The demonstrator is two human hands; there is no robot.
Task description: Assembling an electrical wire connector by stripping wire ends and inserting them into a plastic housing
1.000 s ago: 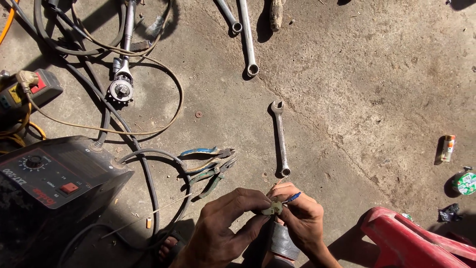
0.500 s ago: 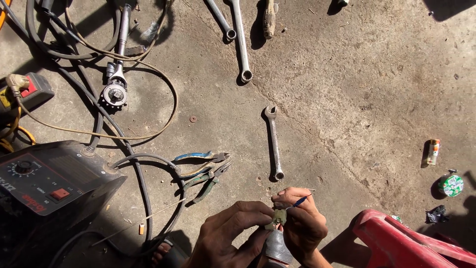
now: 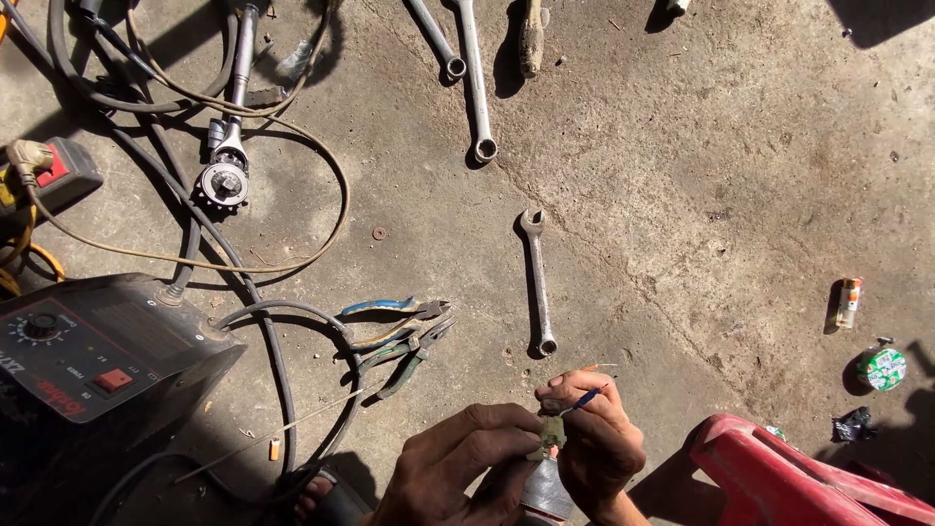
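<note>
Left hand [image 3: 458, 468] and right hand [image 3: 599, 448] meet low in view, above the concrete floor [image 3: 682, 195]. Fingers of both pinch a small greenish part [image 3: 552, 432]; blue wire [image 3: 584, 397] under right fingertips. Spanner [image 3: 537, 282] lies just beyond.

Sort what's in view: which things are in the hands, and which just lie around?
In hand: left hand and right hand pinch a small connector with thin wires.

Lying about: spanner, pliers, lighter, welding machine, cables.
</note>
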